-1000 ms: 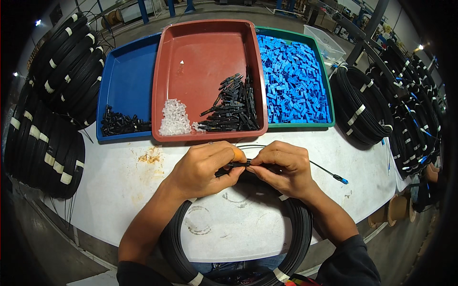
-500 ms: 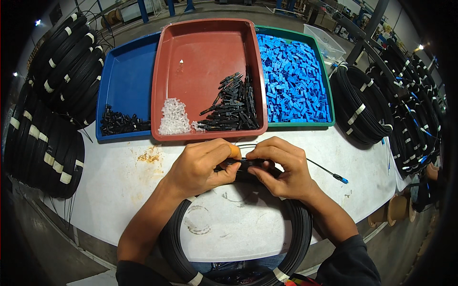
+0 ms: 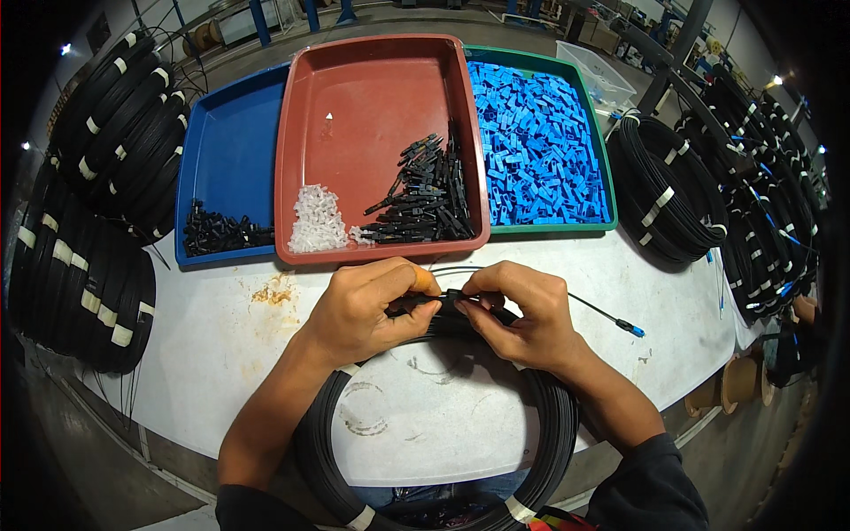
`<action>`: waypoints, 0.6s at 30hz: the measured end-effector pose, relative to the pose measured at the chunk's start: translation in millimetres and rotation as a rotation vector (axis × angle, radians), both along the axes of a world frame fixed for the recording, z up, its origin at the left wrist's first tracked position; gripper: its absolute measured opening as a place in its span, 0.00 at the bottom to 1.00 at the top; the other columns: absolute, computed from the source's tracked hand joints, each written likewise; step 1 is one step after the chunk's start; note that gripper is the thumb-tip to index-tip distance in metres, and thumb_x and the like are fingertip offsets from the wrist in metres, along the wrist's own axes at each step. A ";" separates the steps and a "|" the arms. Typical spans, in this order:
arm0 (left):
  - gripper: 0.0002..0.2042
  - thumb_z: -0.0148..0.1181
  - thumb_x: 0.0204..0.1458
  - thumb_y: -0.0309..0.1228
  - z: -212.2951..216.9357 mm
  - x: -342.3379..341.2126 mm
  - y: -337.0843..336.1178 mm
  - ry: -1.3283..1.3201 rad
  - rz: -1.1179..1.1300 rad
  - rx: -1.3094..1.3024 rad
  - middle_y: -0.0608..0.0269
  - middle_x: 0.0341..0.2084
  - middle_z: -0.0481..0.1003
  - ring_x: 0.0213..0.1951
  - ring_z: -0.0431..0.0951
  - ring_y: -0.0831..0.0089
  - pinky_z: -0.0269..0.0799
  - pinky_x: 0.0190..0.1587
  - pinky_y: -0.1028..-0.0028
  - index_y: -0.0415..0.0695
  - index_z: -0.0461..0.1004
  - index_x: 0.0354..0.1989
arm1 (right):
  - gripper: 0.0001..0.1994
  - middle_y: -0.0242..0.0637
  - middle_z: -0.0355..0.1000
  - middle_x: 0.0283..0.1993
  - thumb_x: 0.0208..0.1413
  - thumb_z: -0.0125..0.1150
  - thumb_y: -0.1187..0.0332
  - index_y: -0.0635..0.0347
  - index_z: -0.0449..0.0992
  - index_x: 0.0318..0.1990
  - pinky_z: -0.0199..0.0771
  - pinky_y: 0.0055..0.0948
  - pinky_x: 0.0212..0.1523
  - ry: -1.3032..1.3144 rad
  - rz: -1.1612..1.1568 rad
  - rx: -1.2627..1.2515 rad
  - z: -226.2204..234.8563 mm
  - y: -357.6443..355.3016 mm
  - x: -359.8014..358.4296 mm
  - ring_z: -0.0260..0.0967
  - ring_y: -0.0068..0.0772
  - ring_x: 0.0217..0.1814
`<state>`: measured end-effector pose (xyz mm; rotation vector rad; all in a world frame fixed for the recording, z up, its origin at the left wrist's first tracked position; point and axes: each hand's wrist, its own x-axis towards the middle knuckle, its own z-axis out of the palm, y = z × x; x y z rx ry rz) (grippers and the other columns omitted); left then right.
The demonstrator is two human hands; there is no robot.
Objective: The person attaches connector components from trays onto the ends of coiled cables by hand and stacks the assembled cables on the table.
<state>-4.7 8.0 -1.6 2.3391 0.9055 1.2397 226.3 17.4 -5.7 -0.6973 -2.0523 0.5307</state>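
Note:
A small black cable connector is pinched between my two hands, just above the far side of a black cable coil. My left hand grips its left end with thumb and index finger; an orange covering sits on a fingertip. From the right, my right hand holds the other end between thumb and fingers. My fingertips hide most of the connector's ends. The coil rests at the table's near edge, bound with white tape. A loose cable end with a blue-tipped connector sticks out beyond my right hand.
Behind my hands stand a blue tray with black parts, a red tray with clear pieces and black connectors, and a green tray full of blue clips. Cable coils flank the white table on both sides.
My right thumb has shifted up and slightly left, and the black connector now shows between my fingertips. The whole view has moved slightly.

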 end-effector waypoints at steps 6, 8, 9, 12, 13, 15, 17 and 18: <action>0.09 0.74 0.45 0.20 -5.1 -0.6 1.6 -0.037 -0.023 -0.046 0.55 0.31 0.82 0.29 0.82 0.71 0.78 0.32 0.75 0.34 0.80 0.34 | 0.10 0.41 0.78 0.33 0.48 0.72 0.80 0.64 0.80 0.39 0.78 0.32 0.33 0.013 0.057 0.094 -0.4 2.9 -1.3 0.78 0.39 0.31; 0.09 0.75 0.45 0.20 -4.3 -0.9 1.3 -0.045 -0.026 -0.039 0.54 0.32 0.83 0.30 0.83 0.71 0.78 0.33 0.75 0.35 0.80 0.34 | 0.11 0.42 0.79 0.34 0.48 0.72 0.80 0.64 0.81 0.40 0.79 0.34 0.34 0.015 0.049 0.094 1.1 2.1 -1.1 0.80 0.41 0.34; 0.09 0.74 0.46 0.21 -2.2 -1.1 0.5 -0.038 -0.025 -0.042 0.56 0.31 0.83 0.30 0.83 0.70 0.79 0.31 0.75 0.36 0.80 0.34 | 0.11 0.42 0.79 0.34 0.48 0.72 0.80 0.64 0.81 0.40 0.79 0.34 0.34 0.015 0.049 0.095 0.9 2.2 -1.3 0.80 0.41 0.34; 0.07 0.73 0.47 0.21 3.5 4.2 -2.0 -0.076 -0.005 -0.057 0.58 0.30 0.83 0.29 0.84 0.70 0.79 0.30 0.74 0.37 0.80 0.34 | 0.11 0.42 0.79 0.34 0.47 0.72 0.80 0.64 0.81 0.40 0.79 0.33 0.34 0.025 0.067 0.145 -2.3 4.9 -0.9 0.80 0.40 0.34; 0.07 0.72 0.47 0.21 5.4 5.7 -3.4 -0.120 0.014 -0.070 0.58 0.30 0.83 0.29 0.84 0.70 0.79 0.30 0.74 0.38 0.80 0.33 | 0.11 0.42 0.79 0.34 0.47 0.72 0.80 0.64 0.81 0.39 0.80 0.33 0.34 0.021 0.050 0.129 -0.7 3.2 -0.7 0.80 0.41 0.34; 0.07 0.72 0.47 0.20 5.5 0.1 -3.3 -0.067 0.007 -0.071 0.58 0.29 0.83 0.30 0.84 0.70 0.79 0.30 0.74 0.38 0.80 0.33 | 0.11 0.42 0.79 0.34 0.47 0.72 0.80 0.64 0.81 0.39 0.80 0.33 0.34 0.018 0.033 0.116 0.1 2.8 -1.3 0.80 0.41 0.34; 0.06 0.71 0.45 0.18 0.7 -1.3 -2.7 -0.032 0.001 -0.090 0.58 0.28 0.83 0.30 0.85 0.69 0.80 0.31 0.74 0.38 0.80 0.30 | 0.11 0.40 0.79 0.33 0.46 0.72 0.80 0.63 0.81 0.38 0.79 0.33 0.33 0.047 0.031 0.133 -1.8 3.2 -3.0 0.80 0.40 0.33; 0.06 0.71 0.45 0.18 -2.1 -1.0 -0.4 -0.031 0.000 -0.090 0.58 0.28 0.83 0.30 0.85 0.69 0.80 0.31 0.74 0.38 0.80 0.30 | 0.11 0.40 0.79 0.33 0.46 0.72 0.80 0.63 0.81 0.38 0.79 0.33 0.33 0.047 0.030 0.133 -2.9 4.0 -2.4 0.80 0.40 0.33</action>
